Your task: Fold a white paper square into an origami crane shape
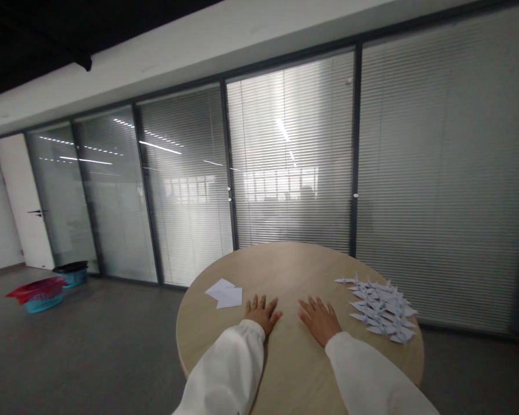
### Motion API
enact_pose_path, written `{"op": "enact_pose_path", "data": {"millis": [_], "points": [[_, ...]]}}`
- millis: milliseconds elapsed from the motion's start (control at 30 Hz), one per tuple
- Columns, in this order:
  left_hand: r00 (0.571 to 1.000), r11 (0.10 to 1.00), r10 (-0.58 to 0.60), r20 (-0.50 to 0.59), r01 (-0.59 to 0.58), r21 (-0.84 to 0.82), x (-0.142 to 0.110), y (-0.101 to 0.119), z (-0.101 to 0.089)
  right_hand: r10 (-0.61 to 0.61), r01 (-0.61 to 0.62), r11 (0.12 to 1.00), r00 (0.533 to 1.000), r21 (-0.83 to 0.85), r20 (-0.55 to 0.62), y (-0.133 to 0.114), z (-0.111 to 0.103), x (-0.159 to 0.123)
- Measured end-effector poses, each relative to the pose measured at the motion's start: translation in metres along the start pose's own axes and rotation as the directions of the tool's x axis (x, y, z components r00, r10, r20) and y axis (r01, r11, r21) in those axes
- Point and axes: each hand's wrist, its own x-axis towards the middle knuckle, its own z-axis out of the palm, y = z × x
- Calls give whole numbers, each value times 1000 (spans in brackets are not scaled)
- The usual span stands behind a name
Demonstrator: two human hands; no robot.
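Both my hands lie palm down on a round wooden table (285, 265), apart from each other, with nothing in them. The fingers of my left hand (262, 314) are spread; just to its left are a few flat sheets of white paper (229, 296), partly overlapping. My right hand (320, 319) also rests with its fingers apart. To the right of it, near the table's edge, several folded white paper cranes (383, 308) sit close together in rows. White sleeves cover both forearms.
Behind the table stands a glass partition with blinds (292, 155) in dark frames. On the floor at left are a blue basket with a red liner (45, 301) and another with a black liner (74, 278). A white door (23, 202) is at far left.
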Motion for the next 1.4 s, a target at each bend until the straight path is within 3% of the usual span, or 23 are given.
{"op": "enact_pose_path", "data": {"millis": [400,633,933,1400], "points": [[997,999,28,-77,-26,27,2,0,-1,6,-4,1000,999,24,-48,1,-3,0],[999,1000,20,-28,-20,9,4,-2,3,4,-4,1000,1000,10,-9,1,1,1],[998,999,37,-50,-37,-10,8,-6,9,-6,7,1000,1000,-7,19,3,6,2],[999,1000,22,-34,-22,-10,6,-3,5,-14,14,1000,999,-4,33,3,4,1]]}}
